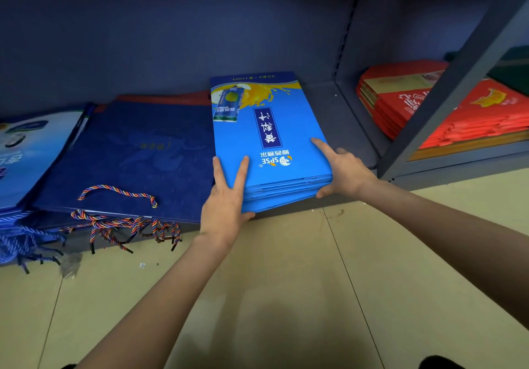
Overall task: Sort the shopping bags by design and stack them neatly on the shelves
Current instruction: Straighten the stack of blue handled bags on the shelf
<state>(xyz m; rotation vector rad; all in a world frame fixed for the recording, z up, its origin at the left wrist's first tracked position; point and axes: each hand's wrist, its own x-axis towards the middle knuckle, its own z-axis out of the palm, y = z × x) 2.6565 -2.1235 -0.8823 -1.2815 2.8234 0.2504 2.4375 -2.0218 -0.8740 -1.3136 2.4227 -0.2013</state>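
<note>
both hands [226, 200] grip "spse" blue bag stack [272, 145]

A flat pile of bright blue bags [272, 145] lies on the low shelf [337, 117], its near end sticking out over the edge. Just left lies a pile of dark blue bags [134, 151] with colourful rope handles. Red bags [400, 105] are piled far right, pale blue bags [25, 154] far left.

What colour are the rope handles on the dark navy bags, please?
The rope handles are twisted blue, red and yellow, seen in the head view.
</note>
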